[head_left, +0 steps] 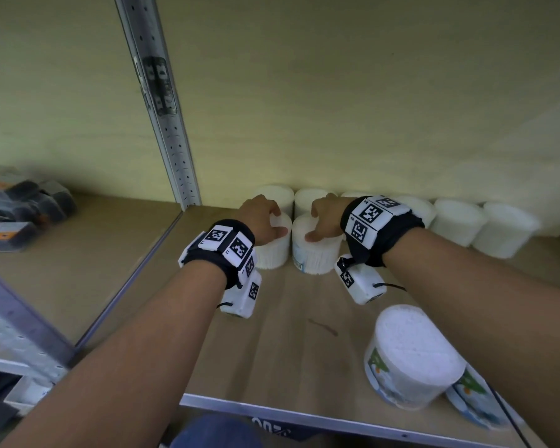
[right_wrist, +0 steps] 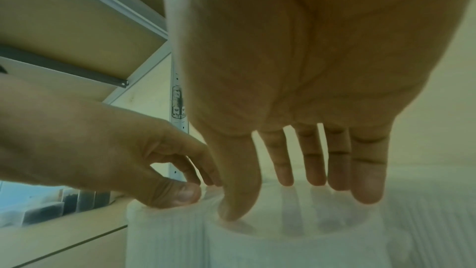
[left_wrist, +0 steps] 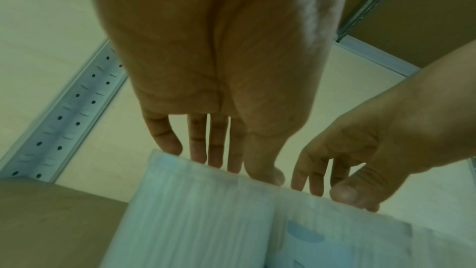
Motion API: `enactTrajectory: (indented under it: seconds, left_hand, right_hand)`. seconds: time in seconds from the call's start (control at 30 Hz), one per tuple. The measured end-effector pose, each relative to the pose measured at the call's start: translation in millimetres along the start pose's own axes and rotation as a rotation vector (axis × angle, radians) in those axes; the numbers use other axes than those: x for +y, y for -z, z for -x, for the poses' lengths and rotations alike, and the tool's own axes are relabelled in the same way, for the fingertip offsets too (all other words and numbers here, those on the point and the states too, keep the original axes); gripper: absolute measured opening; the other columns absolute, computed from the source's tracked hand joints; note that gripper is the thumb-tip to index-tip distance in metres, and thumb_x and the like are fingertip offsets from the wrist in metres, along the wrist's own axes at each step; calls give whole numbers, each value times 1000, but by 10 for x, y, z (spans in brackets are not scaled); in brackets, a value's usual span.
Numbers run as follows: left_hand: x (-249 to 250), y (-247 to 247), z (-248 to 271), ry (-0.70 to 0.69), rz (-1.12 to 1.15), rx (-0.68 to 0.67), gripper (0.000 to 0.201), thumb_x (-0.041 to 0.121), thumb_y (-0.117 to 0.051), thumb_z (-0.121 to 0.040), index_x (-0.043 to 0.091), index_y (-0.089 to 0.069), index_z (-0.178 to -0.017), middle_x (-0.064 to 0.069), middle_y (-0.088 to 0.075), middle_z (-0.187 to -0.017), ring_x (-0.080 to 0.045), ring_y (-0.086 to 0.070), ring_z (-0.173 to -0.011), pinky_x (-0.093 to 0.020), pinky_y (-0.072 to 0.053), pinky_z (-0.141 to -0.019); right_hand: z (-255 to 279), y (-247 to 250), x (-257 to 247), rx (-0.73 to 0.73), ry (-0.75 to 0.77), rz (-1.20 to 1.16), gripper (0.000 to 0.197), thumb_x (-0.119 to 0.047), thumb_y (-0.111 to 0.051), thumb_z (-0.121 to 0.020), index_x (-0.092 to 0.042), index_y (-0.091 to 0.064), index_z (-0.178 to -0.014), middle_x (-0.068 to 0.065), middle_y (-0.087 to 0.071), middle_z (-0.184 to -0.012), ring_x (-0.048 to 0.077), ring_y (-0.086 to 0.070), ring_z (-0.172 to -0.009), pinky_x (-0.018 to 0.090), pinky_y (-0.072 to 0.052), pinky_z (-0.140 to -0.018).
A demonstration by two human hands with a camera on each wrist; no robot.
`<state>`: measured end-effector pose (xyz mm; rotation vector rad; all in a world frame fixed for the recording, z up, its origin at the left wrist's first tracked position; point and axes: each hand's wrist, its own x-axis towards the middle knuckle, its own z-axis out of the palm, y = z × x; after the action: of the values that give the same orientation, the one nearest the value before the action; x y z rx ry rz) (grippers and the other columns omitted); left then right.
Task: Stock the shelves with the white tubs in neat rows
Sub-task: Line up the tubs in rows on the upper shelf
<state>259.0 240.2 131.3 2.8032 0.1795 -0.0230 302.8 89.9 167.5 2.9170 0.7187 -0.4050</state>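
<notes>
L hand (head_left: 265,218) & R hand (head_left: 324,221) fingers relaxed, tips resting on two white tubs (head_left: 316,250); prob light, stiff, smooth-walled, so grip sides/top rim.

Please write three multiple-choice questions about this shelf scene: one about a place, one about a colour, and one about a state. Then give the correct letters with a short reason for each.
1. Where does the large white round tub with the picture label stand?
A. near the front edge of the wooden shelf
B. in the back row against the wall
C. in the neighbouring bay to the left

2. What colour are the wristbands?
A. red
B. black
C. yellow

3. What do the hands do?
A. both hang free in the air
B. each rests on top of its own small white tub
C. both hold one tub

Answers: 1 A, it stands by the metal front rim; 2 B, both bands are black; 3 B, the left hand is on the left front tub and the right hand on the right front tub.
</notes>
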Motion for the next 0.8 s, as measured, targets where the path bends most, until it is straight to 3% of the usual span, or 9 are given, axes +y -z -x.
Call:
enactTrajectory:
  seconds: [0.3, 0.5, 0.57, 0.63, 0.67, 0.8]
  left_hand:
    - [-3, -11, -15, -12, 1, 3, 50, 37, -61, -89, 13, -50, -131, -10, -43, -137, -26, -44, -125, -33, -37, -101]
    - [-7, -18, -13, -16, 7, 10, 49, 36, -62, -89, 13, -50, -131, -10, -44, -136, -26, -45, -125, -33, -38, -102]
    - [-9, -23, -10, -13, 8, 11, 49, 36, -62, -89, 13, -50, -131, -10, -44, -137, -26, -45, -125, -34, -38, -102]
    - [-13, -25, -14, -12, 11, 9, 49, 36, -62, -89, 13, -50, -130, -10, -44, -136, -26, -45, -125, -35, -38, -103]
    - [-15, -25, -16, -11, 12, 7, 49, 36, -62, -88, 13, -50, -130, -10, -44, -136, -26, -44, -125, -36, -39, -104]
    - [-17, -36, -22, -6, 6, -1, 48, 36, -62, -89, 14, -50, -130, -10, -44, -136, -27, -43, -126, -38, -39, -105]
  right_hand:
    - [15, 7, 14, -4, 32, -7, 62, -40, -60, -91, -4, -44, -138, 14, -47, -139, 27, -48, -126, 34, -43, -99]
    - [30, 31, 33, -54, 117, -25, 63, -12, -65, -88, -15, -37, -145, 8, -37, -148, 26, -44, -132, 33, -42, -104]
    - [54, 48, 49, -69, 153, -53, 65, -1, -60, -87, -16, -38, -146, 7, -37, -149, 25, -43, -133, 29, -45, -97]
    - [80, 60, 48, -64, 171, -66, 64, 3, -55, -88, -18, -38, -146, 7, -38, -148, 25, -46, -130, 25, -47, -79]
    - [78, 59, 45, -52, 168, -74, 62, 1, -54, -89, -18, -39, -146, 8, -39, -147, 26, -47, -128, 25, -46, -77]
    - [33, 25, 6, -1, 80, 9, 54, -32, -56, -94, -8, -44, -141, 12, -46, -141, 27, -50, -126, 33, -44, -98]
